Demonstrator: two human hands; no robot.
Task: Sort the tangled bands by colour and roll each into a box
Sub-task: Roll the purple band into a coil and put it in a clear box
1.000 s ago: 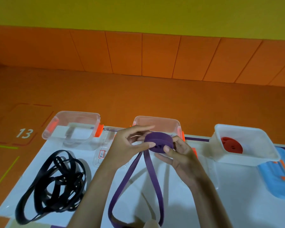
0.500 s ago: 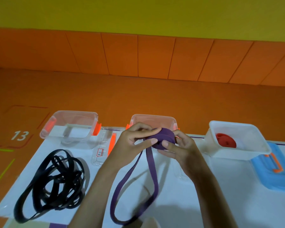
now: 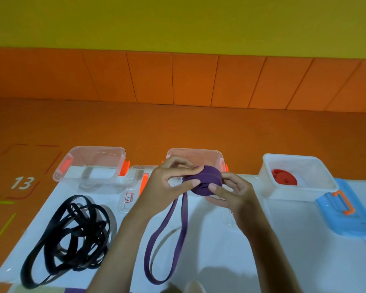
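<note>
Purple band: mostly wound into a tight roll, held up off the table at frame centre, in front of the middle clear box.

Left hand: pinches the roll's left side, fingers curled over the top, thumb on the near face.
Right hand: grips the roll's right side, thumb across the lower near face, fingers wrapped behind. Both grips are narrow and closed on the roll, which sits between the two thumbs.

Unwound tail: drops from the underside of the roll, below and between the hands, as one long loop to the lower centre of the frame. Can't tell whether its bottom end touches the table.

Black bands: a tangled heap on the table, lower left, well apart from the hands.
Left clear box: upper left of the table. A clear lid lies just right of it.
White box: right of frame, with a red roll inside.
Blue lid: far right, just beside the white box.
</note>
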